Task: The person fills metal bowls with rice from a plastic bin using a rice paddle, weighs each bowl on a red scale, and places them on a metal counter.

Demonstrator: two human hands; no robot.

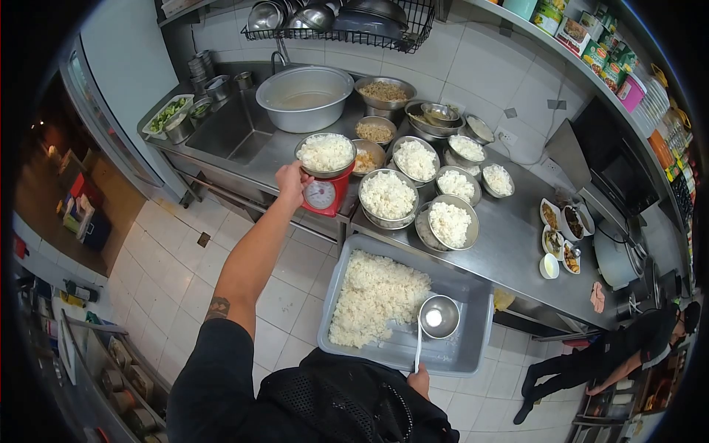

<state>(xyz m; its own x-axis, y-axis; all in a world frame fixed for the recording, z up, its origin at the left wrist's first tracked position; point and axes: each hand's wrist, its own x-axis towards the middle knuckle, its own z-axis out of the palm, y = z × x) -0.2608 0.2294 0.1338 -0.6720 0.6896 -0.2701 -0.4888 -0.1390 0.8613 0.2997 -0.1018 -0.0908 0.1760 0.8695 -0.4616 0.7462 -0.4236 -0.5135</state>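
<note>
My left hand point(293, 183) is closed at the rim of a steel bowl of white rice point(326, 153). That bowl rests on a red dial scale point(323, 195) at the counter's front edge. Low in the view, my right hand point(419, 381) grips the white handle of a ladle point(440, 317) with a deep round steel cup. The ladle's cup is over the grey plastic tub point(478, 325), beside a bed of loose cooked rice point(373, 299) filling the tub's left part. Several rice-filled bowls, among them a front one point(388, 196), stand right of the scale.
Behind the scale are a sink point(230, 133), a large grey basin point(304, 111) and bowls of chopped food point(385, 91). Small side dishes point(554, 242) sit farther right on the counter point(509, 221). A person in dark clothes point(613, 354) stands at the far right.
</note>
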